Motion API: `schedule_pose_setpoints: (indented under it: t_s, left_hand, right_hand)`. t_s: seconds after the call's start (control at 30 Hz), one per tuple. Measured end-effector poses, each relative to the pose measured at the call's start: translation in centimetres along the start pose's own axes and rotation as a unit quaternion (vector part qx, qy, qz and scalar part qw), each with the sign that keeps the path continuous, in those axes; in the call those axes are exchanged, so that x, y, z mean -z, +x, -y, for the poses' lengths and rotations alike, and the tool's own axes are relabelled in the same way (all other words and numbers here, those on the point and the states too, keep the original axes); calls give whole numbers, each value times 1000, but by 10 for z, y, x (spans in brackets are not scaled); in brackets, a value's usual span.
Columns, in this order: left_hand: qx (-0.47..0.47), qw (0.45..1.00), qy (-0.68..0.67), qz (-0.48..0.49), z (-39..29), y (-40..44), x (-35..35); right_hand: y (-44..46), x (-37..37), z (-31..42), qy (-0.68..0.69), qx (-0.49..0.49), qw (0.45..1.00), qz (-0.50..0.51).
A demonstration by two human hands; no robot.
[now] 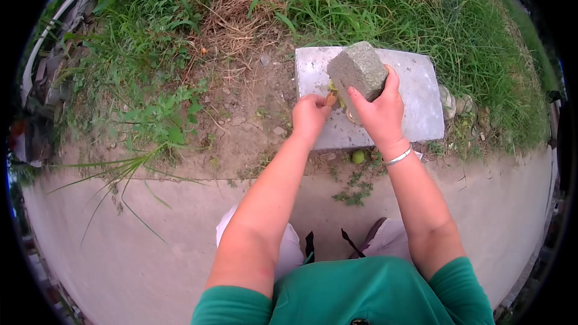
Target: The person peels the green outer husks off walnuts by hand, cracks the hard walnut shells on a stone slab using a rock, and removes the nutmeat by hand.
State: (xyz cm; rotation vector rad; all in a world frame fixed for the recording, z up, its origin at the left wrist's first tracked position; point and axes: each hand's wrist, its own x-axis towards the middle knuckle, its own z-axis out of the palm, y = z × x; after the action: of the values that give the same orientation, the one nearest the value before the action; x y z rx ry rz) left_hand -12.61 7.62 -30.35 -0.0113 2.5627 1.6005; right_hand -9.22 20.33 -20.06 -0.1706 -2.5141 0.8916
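My right hand point(382, 111) is wrapped around a rough grey stone block point(360, 67), tilted over a pale flat slab point(418, 93). Just left of the block, my left hand point(309, 119) has its fingers pinched together near the slab's left part. What they hold is too small to name; a brownish, yellow-green bit shows at the fingertips. Some yellowish-green scraps and dark specks lie on the slab beneath the block, partly hidden by it and by my right hand. A silver bracelet point(397, 156) circles my right wrist.
A round green fruit point(358, 157) lies at the slab's near edge, above a small leafy weed point(355, 194). Tall grass point(385, 6) grows behind the slab, with dry straw point(241, 15) and bare soil to the left. Concrete paving point(150, 222) runs along the front.
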Motion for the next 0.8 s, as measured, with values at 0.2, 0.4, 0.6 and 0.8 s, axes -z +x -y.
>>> schedule_pose_setpoints:
  t_s: [0.2,0.4,0.6,0.8]
  left_hand:
    - [-6,999,39,-2,1,-2,-1]
    - [-5,1000,-2,-4,0,-1,-1]
    - [-3,999,48,0,-5,-1,2]
    - [-17,1000,25,-3,1,-1,-2]
  right_hand:
    - [-7,-14,-7,-40,14,997,62]
    - [-5,-9,0,-12,-5,1000,24]
    - [-1,-17,-1,-56,6,995,76]
    - [0,14,-3,4,-19,1000,-9]
